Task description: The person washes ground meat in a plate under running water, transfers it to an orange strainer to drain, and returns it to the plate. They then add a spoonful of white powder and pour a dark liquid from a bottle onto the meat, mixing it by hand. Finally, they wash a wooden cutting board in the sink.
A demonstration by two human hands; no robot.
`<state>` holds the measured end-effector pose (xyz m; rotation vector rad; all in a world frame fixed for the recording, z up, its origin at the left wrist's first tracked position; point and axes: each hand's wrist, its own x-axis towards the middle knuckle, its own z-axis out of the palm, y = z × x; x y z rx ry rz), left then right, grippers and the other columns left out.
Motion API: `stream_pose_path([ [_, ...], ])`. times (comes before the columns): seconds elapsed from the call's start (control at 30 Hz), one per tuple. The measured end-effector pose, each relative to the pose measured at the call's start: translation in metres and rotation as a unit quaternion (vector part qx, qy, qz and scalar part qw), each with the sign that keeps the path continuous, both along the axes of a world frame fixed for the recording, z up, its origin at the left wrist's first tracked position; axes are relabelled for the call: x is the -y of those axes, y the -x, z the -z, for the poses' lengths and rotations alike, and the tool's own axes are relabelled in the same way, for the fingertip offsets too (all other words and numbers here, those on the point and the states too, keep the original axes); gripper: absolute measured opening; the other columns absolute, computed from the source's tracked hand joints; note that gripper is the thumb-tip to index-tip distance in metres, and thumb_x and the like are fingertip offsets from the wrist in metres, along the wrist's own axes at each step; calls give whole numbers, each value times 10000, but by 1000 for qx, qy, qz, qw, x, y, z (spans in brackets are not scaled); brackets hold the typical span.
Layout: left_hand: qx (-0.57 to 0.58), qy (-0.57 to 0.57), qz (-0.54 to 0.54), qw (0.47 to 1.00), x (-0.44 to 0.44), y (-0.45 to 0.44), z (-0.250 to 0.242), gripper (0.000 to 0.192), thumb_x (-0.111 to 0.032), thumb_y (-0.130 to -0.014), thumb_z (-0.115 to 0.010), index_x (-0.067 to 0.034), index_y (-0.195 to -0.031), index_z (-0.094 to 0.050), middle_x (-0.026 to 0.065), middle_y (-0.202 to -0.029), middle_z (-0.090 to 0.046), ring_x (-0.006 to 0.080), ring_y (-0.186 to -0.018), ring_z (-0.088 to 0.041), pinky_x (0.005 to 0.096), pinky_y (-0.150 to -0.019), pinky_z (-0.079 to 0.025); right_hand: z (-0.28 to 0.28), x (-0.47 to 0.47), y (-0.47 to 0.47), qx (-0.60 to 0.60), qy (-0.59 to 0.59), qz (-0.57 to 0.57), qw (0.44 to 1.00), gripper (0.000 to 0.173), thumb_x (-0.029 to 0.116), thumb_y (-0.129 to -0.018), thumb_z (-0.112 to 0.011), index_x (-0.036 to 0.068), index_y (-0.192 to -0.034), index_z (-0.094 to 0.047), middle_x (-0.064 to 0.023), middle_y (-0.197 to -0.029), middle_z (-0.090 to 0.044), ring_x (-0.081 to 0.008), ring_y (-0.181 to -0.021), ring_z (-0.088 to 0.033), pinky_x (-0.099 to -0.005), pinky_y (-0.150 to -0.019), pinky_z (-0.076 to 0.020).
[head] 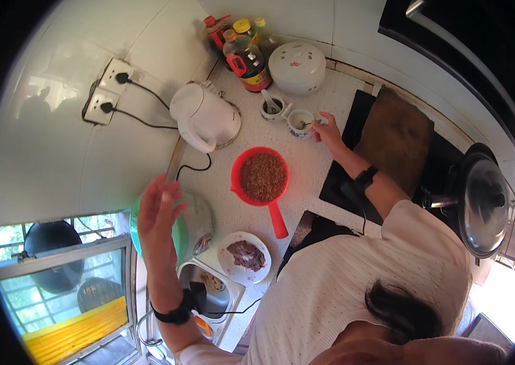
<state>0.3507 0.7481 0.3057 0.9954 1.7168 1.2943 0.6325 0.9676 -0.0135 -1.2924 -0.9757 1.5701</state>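
Note:
My right hand (328, 133) is at the rim of a small white jar with a blue pattern (300, 132). A small metal spoon (304, 124) leans in this jar, its handle end at my fingertips; whether they grip it is unclear. Beside it stands a matching jar (270, 114) with a white spoon (269, 101) inside. My left hand (159, 212) is raised with nothing in it, fingers apart, in front of a green-and-clear container (195, 223). Between my arms, a red long-handled scoop (278, 221) holds brown liquid with bits in it. A white plate (237, 276) of dark raw meat (246, 256) lies nearer me.
A white electric kettle (209, 114) is by the wall, its cord near the sockets (110, 89). Sauce bottles (247, 61) and a lidded white pot (297, 68) stand at the back. The dark cooktop (353, 123) and a lidded pan (485, 200) are right; a sink (221, 301) is lower left.

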Motion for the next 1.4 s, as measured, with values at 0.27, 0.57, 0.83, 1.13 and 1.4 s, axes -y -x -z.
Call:
stream_pose_path([
  [0.27,63,98,87,989,-203,-31,60,482,-240,-919,-603,-51,-1335,-449,87,-1219,-559,185,-1092,-533,362,-881,-512,-16,21,-9,-112,62,104,986,470,155,-913,-600,69,-1258,-292,-51,-771,-558,-103,-536,-493,-247,-466,-420],
  [0.57,-162,95,28,982,-376,2,207,788,-375,-856,-689,-92,-1457,-265,101,-1333,-442,203,-1146,-467,356,-914,-446,-24,48,-24,-159,43,-13,986,220,128,-940,-536,50,-1127,-453,-39,-786,-534,-78,-574,-485,-218,-503,-393],
  [0.83,12,9,107,994,-404,23,243,273,-234,-880,-684,-78,-1085,-595,-4,-958,-614,108,-887,-579,260,-844,-455,-9,65,-52,-164,80,-48,982,110,133,-951,-532,57,-1027,-502,-10,-775,-532,-54,-583,-465,-200,-506,-386],
  [1.13,181,-101,36,978,-402,-6,226,250,-167,-847,-723,-66,-1034,-590,2,-911,-598,104,-830,-560,236,-784,-444,-4,73,-68,-106,60,-108,987,122,158,-930,-554,66,-1001,-517,21,-782,-527,-41,-609,-477,-197,-514,-409],
  [1.4,153,-138,60,977,-371,-10,157,218,-153,-862,-705,-48,-1013,-589,19,-924,-599,110,-848,-552,242,-788,-449,-16,94,-70,-94,68,-202,972,137,188,-926,-589,72,-973,-533,31,-772,-528,-36,-627,-490,-201,-536,-429],
])
